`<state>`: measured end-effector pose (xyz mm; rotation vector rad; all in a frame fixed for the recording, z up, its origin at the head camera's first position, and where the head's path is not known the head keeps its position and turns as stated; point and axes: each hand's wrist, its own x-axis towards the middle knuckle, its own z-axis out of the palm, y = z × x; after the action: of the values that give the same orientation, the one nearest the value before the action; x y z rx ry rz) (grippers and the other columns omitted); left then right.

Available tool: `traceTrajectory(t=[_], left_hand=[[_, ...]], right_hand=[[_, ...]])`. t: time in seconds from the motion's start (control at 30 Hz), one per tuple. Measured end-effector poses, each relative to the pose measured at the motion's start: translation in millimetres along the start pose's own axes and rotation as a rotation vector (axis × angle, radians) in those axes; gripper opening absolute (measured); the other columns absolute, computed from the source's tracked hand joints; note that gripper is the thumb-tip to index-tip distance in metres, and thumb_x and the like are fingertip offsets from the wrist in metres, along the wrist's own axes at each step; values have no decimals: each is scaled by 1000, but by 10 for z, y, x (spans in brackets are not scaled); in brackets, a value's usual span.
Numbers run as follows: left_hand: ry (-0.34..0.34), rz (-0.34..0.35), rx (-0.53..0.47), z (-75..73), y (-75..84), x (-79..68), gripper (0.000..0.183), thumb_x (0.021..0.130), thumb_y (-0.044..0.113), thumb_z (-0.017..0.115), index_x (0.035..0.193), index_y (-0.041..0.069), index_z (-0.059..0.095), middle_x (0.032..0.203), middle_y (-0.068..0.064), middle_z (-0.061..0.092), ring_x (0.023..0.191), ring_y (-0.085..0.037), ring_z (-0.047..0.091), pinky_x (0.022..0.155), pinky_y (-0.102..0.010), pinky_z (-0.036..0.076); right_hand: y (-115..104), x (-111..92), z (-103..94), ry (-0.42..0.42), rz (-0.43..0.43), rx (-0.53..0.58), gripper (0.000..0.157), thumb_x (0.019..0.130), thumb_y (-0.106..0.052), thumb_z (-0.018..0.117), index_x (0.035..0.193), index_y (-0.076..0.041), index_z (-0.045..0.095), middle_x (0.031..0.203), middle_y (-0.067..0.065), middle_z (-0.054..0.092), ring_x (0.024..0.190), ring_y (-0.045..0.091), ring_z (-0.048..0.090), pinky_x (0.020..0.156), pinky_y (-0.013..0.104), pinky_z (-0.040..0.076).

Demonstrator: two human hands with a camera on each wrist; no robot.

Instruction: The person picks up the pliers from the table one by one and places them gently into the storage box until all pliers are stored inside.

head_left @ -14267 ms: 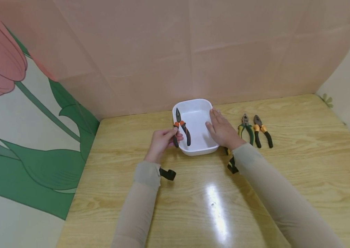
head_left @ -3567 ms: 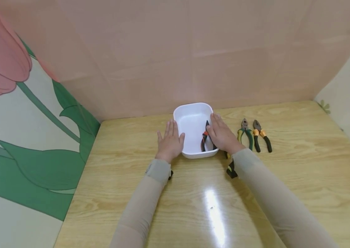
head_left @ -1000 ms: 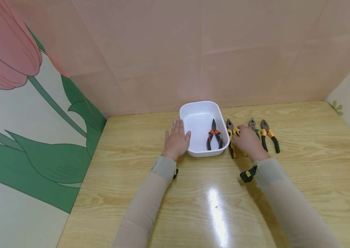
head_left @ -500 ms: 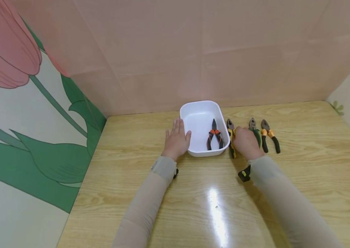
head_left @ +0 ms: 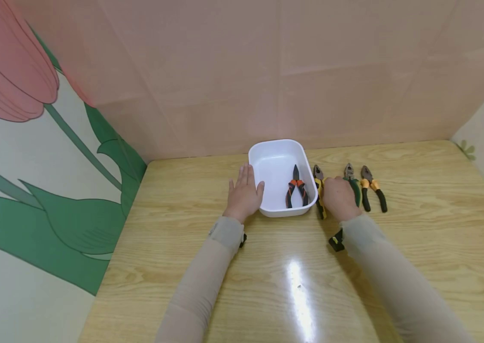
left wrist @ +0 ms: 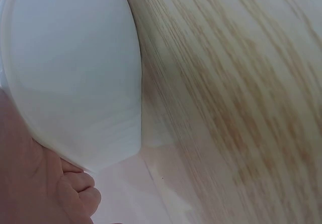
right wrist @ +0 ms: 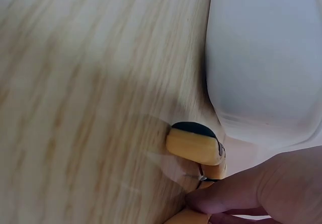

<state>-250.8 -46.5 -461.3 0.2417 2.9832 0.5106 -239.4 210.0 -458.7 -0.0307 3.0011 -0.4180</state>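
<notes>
I have the yellow-and-black pliers (head_left: 320, 193) lying just right of the white tray (head_left: 271, 178), jaws pointing toward the tray's far end; I cannot tell whether they touch its wall. My right hand (head_left: 339, 197) is over their outer handle, and through the right wrist camera I see thumb and finger pinching the yellow grip. The same camera shows the other handle's end, yellow with a black strip, between that hand and the tray.

My left hand (head_left: 243, 194) lies along the tray's left side, fingers straight and close together, thumb spread off toward the tray's near left corner. The left wrist camera confirms the palm side against the outer wall.

Inside the tray, near its right wall, I have red-and-black pliers (head_left: 296, 182), handles parted toward the near end. Farther right of the tray, past my right hand, lie green-handled pliers (head_left: 355, 188), partly covered by that hand, then orange-and-black pliers (head_left: 367, 178), handles spread toward me.

Under the tray is the wood-grain table (head_left: 242, 295); behind it rises a pinkish backdrop (head_left: 207, 95), and well to its left stands a panel painted with a tulip (head_left: 10, 76).
</notes>
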Motion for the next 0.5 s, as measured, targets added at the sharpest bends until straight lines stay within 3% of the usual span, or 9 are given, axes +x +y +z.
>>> traceTrajectory(t=[0.37, 0.5], left_hand=[[10, -6, -17, -12, -3, -31, 68, 103, 48, 22, 156, 11, -1, 165, -5, -1, 154, -20, -1, 124, -54, 7], [6, -5, -27, -11, -1, -38, 69, 103, 49, 22, 156, 12, 0, 165, -4, -2, 153, -20, -1, 124, -53, 8]], right_hand=[[-71, 46, 18, -33, 52, -99, 19, 88, -5, 55, 99, 9, 64, 95, 28, 60, 92, 41, 57, 82, 53, 51], [-93, 31, 27, -34, 67, -100, 23, 90, -6, 55, 107, 9, 61, 99, 29, 59, 93, 42, 57, 81, 55, 51]])
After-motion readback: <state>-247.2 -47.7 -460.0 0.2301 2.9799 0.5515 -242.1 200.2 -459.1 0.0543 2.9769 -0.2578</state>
